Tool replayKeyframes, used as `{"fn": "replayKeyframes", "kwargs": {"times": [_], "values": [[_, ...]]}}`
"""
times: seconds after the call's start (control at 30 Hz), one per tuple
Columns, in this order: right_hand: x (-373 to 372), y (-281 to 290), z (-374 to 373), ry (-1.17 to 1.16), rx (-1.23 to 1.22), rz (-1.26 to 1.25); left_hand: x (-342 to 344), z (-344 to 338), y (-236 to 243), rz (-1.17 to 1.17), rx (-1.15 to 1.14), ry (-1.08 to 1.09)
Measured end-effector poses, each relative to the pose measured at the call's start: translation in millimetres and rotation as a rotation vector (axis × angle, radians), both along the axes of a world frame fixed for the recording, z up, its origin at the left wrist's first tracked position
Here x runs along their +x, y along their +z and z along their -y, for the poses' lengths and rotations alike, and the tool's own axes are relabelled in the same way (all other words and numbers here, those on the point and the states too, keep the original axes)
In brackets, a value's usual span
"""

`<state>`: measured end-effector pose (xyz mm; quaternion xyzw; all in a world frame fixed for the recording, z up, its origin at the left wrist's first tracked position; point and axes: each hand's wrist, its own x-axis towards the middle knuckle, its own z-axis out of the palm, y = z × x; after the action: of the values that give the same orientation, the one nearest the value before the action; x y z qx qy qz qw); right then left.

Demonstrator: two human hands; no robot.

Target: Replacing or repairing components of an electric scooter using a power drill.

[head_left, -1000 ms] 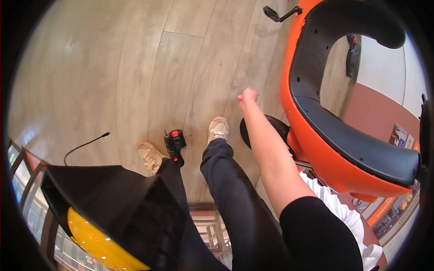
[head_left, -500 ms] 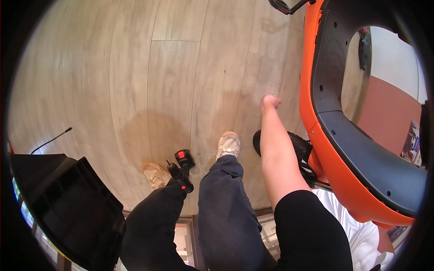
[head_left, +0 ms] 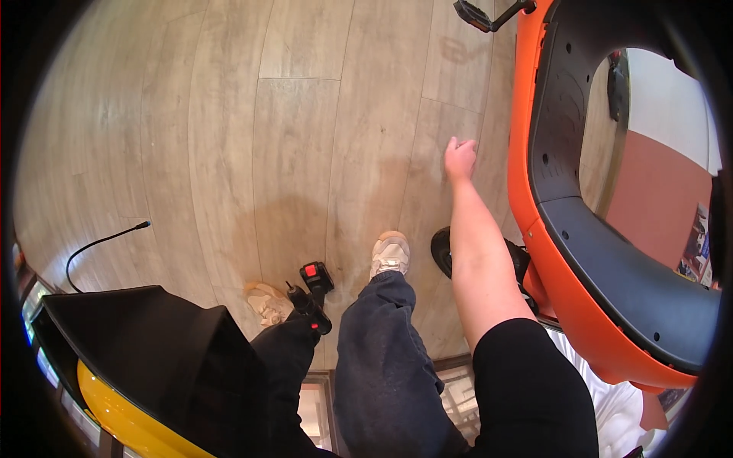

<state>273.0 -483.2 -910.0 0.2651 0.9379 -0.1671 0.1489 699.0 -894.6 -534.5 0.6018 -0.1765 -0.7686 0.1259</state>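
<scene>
My right hand (head_left: pixel 460 159) reaches forward, low over the floor and left of the orange and black frame (head_left: pixel 521 137). Its fingers are curled in, and whatever they may hold is too small or hidden to make out. At lower left, a large black and yellow part (head_left: pixel 137 328) stands tilted. A black cable (head_left: pixel 98 244) with a plug on its end sticks out from behind it. My left hand does not show, so I cannot see whether it holds that part. A black cordless drill (head_left: pixel 308 311) with red details is by my left trouser leg.
A pedal (head_left: pixel 474 14) juts out at the top beside the frame. Behind my right forearm is a black wheel-like thing (head_left: pixel 441 250), partly hidden. White cloth (head_left: pixel 607 397) hangs at lower right. My beige shoes (head_left: pixel 390 253) stand on the wood-plank floor (head_left: pixel 298 153).
The black part at left has turned, bringing its yellow side into view. Its cable has swung to the right. My right hand has moved slightly forward, with its curled fingers now showing.
</scene>
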Motion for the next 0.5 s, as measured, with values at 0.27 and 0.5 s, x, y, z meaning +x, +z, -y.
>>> {"fn": "replayKeyframes", "kwargs": {"times": [0.27, 0.5], "values": [[12, -29, -1, 0.066, 0.273, -0.185, -30, 4, -14, -0.012, 0.019, -0.005], [3, -62, -39, 0.035, 0.525, -0.113, -28, 45, 16, 0.068, -0.083, 0.024]]}}
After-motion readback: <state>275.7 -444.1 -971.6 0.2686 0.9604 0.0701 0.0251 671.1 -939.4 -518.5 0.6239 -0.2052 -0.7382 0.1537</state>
